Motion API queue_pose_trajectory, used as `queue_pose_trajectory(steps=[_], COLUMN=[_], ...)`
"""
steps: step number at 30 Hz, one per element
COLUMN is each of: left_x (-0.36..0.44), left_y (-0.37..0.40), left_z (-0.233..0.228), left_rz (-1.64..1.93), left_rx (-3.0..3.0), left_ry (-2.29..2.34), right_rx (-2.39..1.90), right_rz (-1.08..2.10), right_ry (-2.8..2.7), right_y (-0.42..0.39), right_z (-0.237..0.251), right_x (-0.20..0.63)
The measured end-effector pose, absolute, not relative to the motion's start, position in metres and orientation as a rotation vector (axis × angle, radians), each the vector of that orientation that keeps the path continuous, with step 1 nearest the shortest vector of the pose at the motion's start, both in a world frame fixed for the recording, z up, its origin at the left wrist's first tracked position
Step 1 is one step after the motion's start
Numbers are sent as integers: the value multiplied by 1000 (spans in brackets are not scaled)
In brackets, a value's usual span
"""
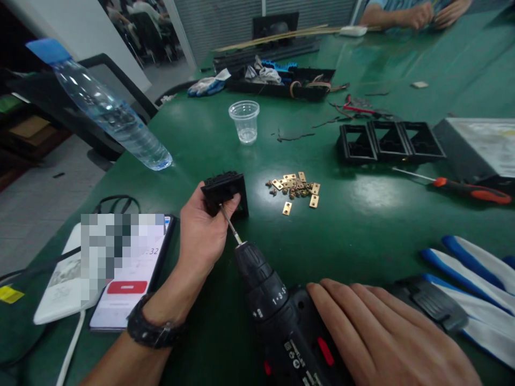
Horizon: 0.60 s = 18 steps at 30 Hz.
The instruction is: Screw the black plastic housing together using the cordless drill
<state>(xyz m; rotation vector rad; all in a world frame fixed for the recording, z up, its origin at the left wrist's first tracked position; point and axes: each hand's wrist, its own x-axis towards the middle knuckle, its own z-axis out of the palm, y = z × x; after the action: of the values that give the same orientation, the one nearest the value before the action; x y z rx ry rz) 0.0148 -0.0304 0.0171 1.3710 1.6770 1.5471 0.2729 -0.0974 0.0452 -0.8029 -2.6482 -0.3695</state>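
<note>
Left hand point(201, 230) grips black socket frame point(225, 193), held tilted just above green table point(362, 214). Right hand point(382, 332) lies flat, fingers open, on body of cordless drill point(277, 305); not clasping it. Drill bit point(230, 224) touches frame. Brass plates and screws point(295, 188) piled just right of frame. Phone point(129, 273) beside left wrist.

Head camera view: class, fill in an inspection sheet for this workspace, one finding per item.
Surface: green table, glossy.
Job's things: small black plastic frame; black cordless drill, bit at the frame.
Clutter: pile of brass plates, clear plastic cup, tilted water bottle, orange-handled screwdriver, phone.
Hands: left hand grips the frame; right hand rests on the drill.
Cables: white cable near the phone.
Surroundings: another person's hands at the far edge.
</note>
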Motion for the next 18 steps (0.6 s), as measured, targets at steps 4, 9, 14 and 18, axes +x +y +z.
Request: queue_pose_trajectory(steps=[4, 9, 14, 18], left_x=[16, 17, 14, 12], left_y=[-30, -30, -26, -21], left_z=[21, 22, 14, 10], left_rz=[1575, 1641, 1703, 1720], left_rx=[1355, 1353, 1345, 1338], left_ry=[1646, 1580, 1512, 1439], right_rx=[-766, -814, -962, -1064], right_rz=[-384, -415, -373, -320], right_ry=[-2684, -2675, -2718, -2764], right_y=[-98, -103, -110, -112], right_z=[46, 42, 41, 43], right_x=[274, 274, 270, 269])
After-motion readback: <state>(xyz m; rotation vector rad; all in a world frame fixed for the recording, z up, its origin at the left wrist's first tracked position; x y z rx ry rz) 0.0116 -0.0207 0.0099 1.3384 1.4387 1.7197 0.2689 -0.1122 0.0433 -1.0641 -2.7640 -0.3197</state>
